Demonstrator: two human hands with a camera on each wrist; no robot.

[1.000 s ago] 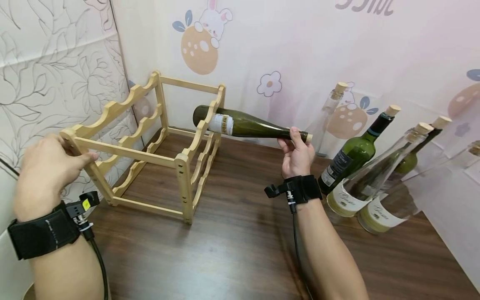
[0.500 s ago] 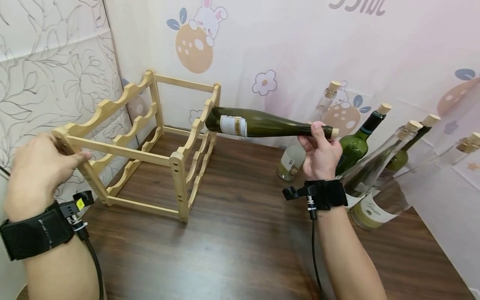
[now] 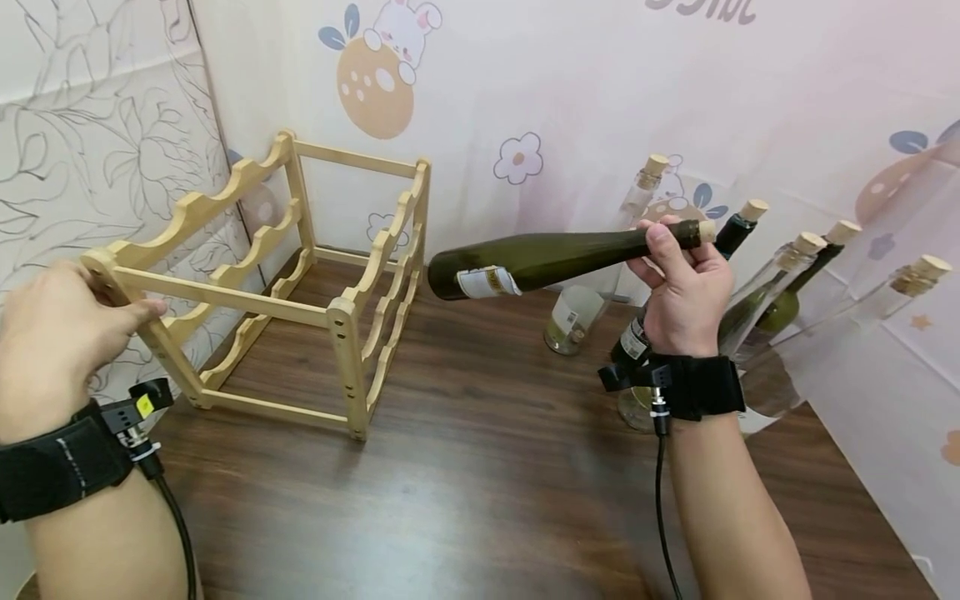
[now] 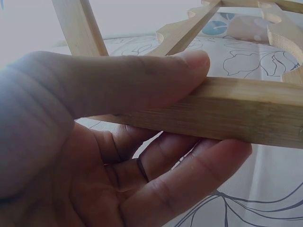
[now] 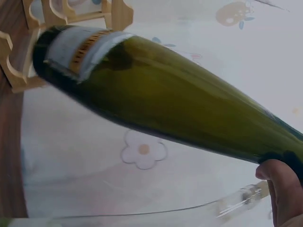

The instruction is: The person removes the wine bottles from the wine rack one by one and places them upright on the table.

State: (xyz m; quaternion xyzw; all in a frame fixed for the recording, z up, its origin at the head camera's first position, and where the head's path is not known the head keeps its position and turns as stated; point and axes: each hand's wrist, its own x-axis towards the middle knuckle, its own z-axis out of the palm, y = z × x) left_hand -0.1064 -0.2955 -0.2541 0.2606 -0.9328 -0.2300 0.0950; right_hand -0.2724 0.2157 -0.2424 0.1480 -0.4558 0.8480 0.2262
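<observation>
A green wine bottle [image 3: 558,260] with a cork and a white label is held in the air by my right hand [image 3: 686,287], which grips it round the neck. Its base tilts down to the left, just right of a wooden wine rack [image 3: 341,312] and apart from it. My left hand [image 3: 63,329] holds the rack's near left corner post. In the left wrist view the thumb lies over the wooden bar [image 4: 236,111] and the fingers curl beneath. The right wrist view shows the bottle's body [image 5: 180,94] and label close up, with a thumb at the neck.
Several corked bottles stand at the right, among them a clear bottle [image 3: 573,321] near the back wall and another clear one [image 3: 795,258] partly behind my right wrist. The brown wooden table [image 3: 465,467] meets patterned walls at the back and right.
The green bottle has come out of the rack's top and moved right with my right hand, its base now lower than its neck. My left hand still holds the rack.
</observation>
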